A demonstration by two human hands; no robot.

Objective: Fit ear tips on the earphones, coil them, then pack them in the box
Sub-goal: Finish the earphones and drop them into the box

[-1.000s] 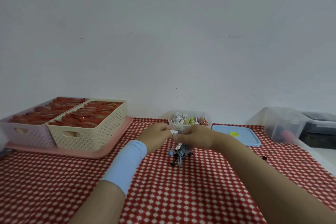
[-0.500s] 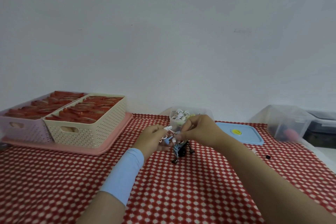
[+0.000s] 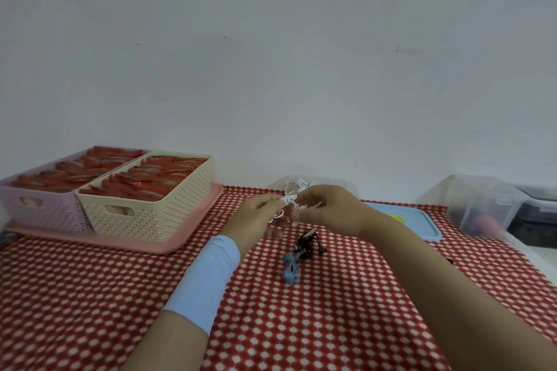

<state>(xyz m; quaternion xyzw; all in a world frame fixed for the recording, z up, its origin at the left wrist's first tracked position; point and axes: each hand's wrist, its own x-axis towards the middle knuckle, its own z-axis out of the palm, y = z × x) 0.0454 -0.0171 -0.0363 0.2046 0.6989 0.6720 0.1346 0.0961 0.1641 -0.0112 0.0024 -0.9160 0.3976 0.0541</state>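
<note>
- Pinched from both sides: white earphones (image 3: pixel 290 199), caught between left hand (image 3: pixel 259 217) and right hand (image 3: pixel 330 210); raised above the cloth (image 3: pixel 90 295), in front of the clear box (image 3: pixel 278 182).
- On the left hand, fingertips closed on the bundle's left end; on the right hand, thumb and fingers curled round its right end; hands almost touching.
- Thin white cord, bunched in small loops; a few loops sticking up above the fingers, one hanging below; ear tips too small and blurred to tell.
- Just below the hands, lying on the cloth: black earphones (image 3: pixel 307 241), tangled; right beside them on the near side, blue earphones (image 3: pixel 291 272), bunched; contact between the two unclear.
- Beyond the right wrist, blue lid (image 3: pixel 417 221) flat on the cloth, with a yellow spot; further right, clear tub (image 3: pixel 482 205).
- At far left, cream basket (image 3: pixel 156 208) and lilac basket (image 3: pixel 39 211) side by side on pink tray (image 3: pixel 180 239); both full of red packets.
- Round the left forearm, light blue sleeve (image 3: pixel 208 277).
</note>
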